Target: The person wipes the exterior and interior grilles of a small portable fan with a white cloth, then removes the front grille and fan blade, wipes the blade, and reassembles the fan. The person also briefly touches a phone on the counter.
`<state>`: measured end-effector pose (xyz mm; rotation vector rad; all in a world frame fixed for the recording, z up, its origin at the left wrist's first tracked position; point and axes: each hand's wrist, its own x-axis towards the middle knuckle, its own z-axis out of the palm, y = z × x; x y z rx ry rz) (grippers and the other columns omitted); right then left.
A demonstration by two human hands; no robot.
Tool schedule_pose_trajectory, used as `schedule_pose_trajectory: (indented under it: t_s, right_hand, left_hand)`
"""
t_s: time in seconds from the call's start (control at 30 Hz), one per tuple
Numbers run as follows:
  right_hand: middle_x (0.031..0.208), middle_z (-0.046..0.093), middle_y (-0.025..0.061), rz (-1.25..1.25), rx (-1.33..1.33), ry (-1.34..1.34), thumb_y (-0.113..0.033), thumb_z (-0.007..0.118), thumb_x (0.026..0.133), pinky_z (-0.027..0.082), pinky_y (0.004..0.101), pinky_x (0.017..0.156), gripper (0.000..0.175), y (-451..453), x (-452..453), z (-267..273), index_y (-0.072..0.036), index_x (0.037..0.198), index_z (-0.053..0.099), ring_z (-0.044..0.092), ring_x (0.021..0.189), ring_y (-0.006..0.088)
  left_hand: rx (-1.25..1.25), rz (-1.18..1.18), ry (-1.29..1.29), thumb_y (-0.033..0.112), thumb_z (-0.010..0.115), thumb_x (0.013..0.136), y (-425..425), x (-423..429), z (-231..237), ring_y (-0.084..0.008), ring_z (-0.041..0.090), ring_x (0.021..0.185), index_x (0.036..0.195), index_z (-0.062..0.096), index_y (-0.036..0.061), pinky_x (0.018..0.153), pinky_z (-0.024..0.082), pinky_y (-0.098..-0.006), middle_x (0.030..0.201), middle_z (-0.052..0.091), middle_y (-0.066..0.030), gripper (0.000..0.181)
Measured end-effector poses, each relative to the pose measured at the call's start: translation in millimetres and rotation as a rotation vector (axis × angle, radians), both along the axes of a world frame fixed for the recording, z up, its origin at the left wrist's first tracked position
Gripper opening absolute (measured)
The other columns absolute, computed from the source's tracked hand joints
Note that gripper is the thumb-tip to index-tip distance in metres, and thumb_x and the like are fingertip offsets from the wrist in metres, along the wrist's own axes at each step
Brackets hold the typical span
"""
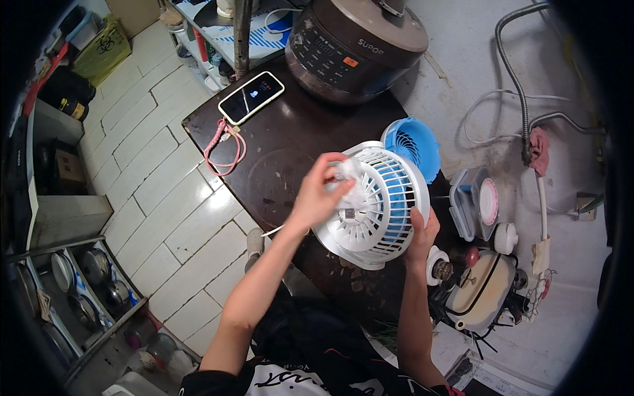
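A white slatted plastic housing, apparently of a small electric fan, is held tilted above the dark table. My right hand grips its outer rim, the thumb on the front edge. In my left hand is a crumpled white tissue or thin cloth, pressed against the slats near the hub. Blue plastic shows through the slats. Just behind the housing stands a round blue plastic part with curved slots, partly hidden by it. A white cord emerges below my left forearm.
A Supor electric pressure cooker stands at the table's back. A phone with a pink strap lies near the left edge. To the right are plastic containers, a white lidded jar and a cutting board in a rack.
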<state>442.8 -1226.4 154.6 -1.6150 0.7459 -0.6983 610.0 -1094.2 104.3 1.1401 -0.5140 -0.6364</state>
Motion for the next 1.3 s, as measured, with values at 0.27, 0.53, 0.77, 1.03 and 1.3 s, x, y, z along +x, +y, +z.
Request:
schedule_pose_trajectory:
  t_s: [0.27, 0.53, 0.77, 1.03, 1.3]
  right_hand:
    - [0.086, 0.059, 0.0055, -0.012, -0.078, 0.037, -0.028, 0.061, 0.083, 0.042, 0.0247, 0.07, 0.038, 0.5, 0.6, 2.3, 0.005, 0.1, 0.057, 0.052, 0.077, 0.0102]
    - [0.085, 0.059, 0.0032, -0.023, -0.145, 0.097, -0.033, 0.057, 0.085, 0.042, 0.0218, 0.067, 0.04, 1.3, 1.8, 3.1, 0.004, 0.1, 0.057, 0.053, 0.074, 0.0079]
    - [0.082, 0.06, 0.0056, 0.025, -0.103, 0.057, -0.028, 0.063, 0.081, 0.042, 0.0245, 0.068, 0.036, 5.5, 0.5, 8.2, 0.004, 0.095, 0.058, 0.053, 0.073, 0.0101]
    - [0.082, 0.059, 0.0053, 0.019, -0.063, 0.038, -0.03, 0.063, 0.081, 0.043, 0.0244, 0.067, 0.038, 5.4, 1.1, 6.4, 0.005, 0.096, 0.057, 0.053, 0.073, 0.0099]
    - [0.083, 0.059, 0.0053, 0.023, -0.075, 0.052, -0.032, 0.063, 0.081, 0.043, 0.0243, 0.067, 0.04, 2.9, -1.6, 4.7, 0.004, 0.097, 0.057, 0.053, 0.074, 0.0096]
  left_hand:
    - [0.516, 0.205, -0.967, 0.012, 0.054, 0.085, -11.7, -26.3, 42.0, -0.0345, 0.059, 0.075, 0.116, 0.044, 0.0048, 0.069, 0.046, -0.0416, 0.075, 0.06, -0.0166, 0.034]
    - [0.444, 0.134, -0.692, 0.011, 0.06, 0.082, -8.5, -14.9, 42.2, -0.0319, 0.062, 0.065, 0.102, 0.048, 0.0013, 0.057, 0.047, -0.0378, 0.074, 0.06, -0.0213, 0.025]
    - [0.217, -0.152, 0.193, 0.011, 0.062, 0.083, 7.5, 7.3, 6.1, -0.0174, 0.062, 0.065, 0.098, 0.051, 0.003, 0.061, 0.048, -0.0253, 0.082, 0.066, -0.0114, 0.02]
    - [-0.071, 0.078, 0.416, 0.008, 0.052, 0.087, 16.3, 4.2, -9.3, -0.0128, 0.06, 0.076, 0.107, 0.043, 0.0068, 0.065, 0.05, -0.0257, 0.089, 0.06, -0.0057, 0.022]
    - [0.511, 0.053, -1.145, 0.014, 0.056, 0.081, 15.7, -18.4, 26.0, -0.0268, 0.052, 0.1, 0.117, 0.046, 0.0034, 0.081, 0.037, -0.0375, 0.098, 0.058, -0.0133, 0.038]
